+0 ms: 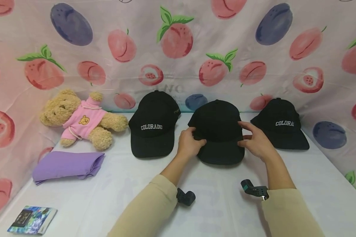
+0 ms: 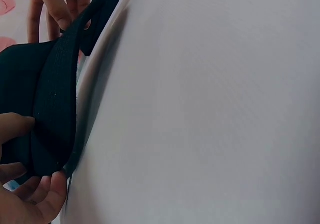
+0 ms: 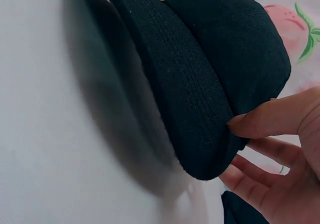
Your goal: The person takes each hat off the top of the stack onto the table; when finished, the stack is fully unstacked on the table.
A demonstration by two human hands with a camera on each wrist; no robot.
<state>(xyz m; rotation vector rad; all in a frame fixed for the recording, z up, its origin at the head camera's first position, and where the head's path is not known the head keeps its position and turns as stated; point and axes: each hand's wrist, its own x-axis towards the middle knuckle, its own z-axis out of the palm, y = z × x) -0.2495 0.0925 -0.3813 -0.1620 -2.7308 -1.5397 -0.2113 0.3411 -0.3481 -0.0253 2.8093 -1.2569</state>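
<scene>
A plain black baseball cap (image 1: 216, 123) is between both hands in the head view, its brim (image 3: 185, 99) toward me. My left hand (image 1: 190, 143) pinches its left edge where brim meets crown, thumb on top and fingers beneath, as the left wrist view shows. On the opposite edge, my right hand (image 1: 256, 140) grips the cap with the thumb on the brim seam and other fingers under and behind. The right wrist view shows the brim raised off the white tabletop, with a shadow below. No lettering shows on its front.
Black caps lettered COLORADO stand on either side, one left (image 1: 152, 125) and one right (image 1: 280, 123). Farther left lie a teddy bear (image 1: 83, 118) in a pink top, a folded purple cloth (image 1: 66, 166) and a small book (image 1: 32, 220). A fruit-print curtain (image 1: 172, 70) hangs behind.
</scene>
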